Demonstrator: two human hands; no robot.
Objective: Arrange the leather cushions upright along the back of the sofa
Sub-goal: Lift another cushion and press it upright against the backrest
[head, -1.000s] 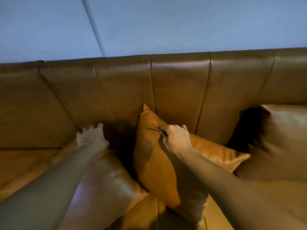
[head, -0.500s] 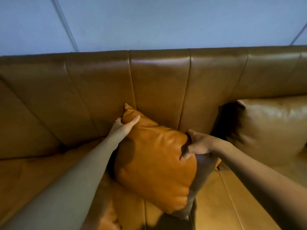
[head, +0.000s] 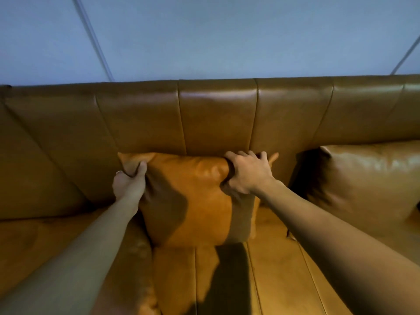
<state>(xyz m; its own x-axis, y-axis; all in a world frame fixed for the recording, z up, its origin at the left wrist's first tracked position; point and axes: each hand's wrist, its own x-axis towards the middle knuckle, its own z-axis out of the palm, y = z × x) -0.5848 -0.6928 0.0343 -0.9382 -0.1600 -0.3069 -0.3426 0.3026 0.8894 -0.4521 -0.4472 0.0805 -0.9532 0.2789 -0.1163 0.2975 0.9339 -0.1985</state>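
Brown leather sofa (head: 68, 235) with a channelled backrest (head: 216, 114), seen from above against a pale blue wall (head: 204, 35). A darker brown leather cushion (head: 368, 178) leans upright on the backrest at far right, apparently already placed. Centre: a square orange-tan leather cushion (head: 193, 201) stands on the seat, its top edge touching the backrest. Left hand (head: 129, 180) pinches the upper left corner; right hand (head: 246, 172) curls closed over the top edge near the right corner. Gripping both corners likely keeps the soft cushion square and vertical while it is seated.
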